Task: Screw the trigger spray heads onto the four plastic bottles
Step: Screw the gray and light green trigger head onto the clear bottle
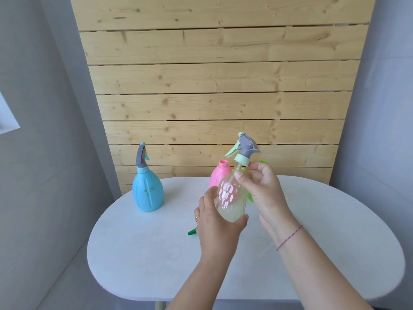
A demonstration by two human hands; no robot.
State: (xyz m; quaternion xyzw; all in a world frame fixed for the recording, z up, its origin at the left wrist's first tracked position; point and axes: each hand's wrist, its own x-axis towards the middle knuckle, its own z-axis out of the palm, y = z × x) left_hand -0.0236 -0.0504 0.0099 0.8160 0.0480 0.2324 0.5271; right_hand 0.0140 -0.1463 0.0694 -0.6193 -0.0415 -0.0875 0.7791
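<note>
We begin at the left end of the tabletop [138, 242], where the blue bottle [147, 190] stands upright with its grey spray head already seated; we judge that unit finished. Moving right, a green part [192, 231] shows just beside the left hand [215, 224]; most of it is hidden and we cannot tell what it is. The left hand is wrapped around the lower body of the clear bottle [231, 198], which is raised above the middle of the tabletop, thumb on the near side, fingers closed on the far wall. Behind it, toward the rear edge, the pink bottle [220, 175] stands with its neck open and no head fitted. The pale green and grey spray head [244, 151] sits tilted above the clear bottle's mouth, its dip tube running down inside and its collar not yet on the threads. The right hand [263, 189] pinches at the neck just beneath that collar, thumb and forefinger together around the tube or rim; exactly which, we cannot tell. In our judgement the step in hand is seating the collar: the head should be brought upright and square before turning, or the thread may cross. A further green shape [263, 162] peeps from behind the right hand, unidentified.
</note>
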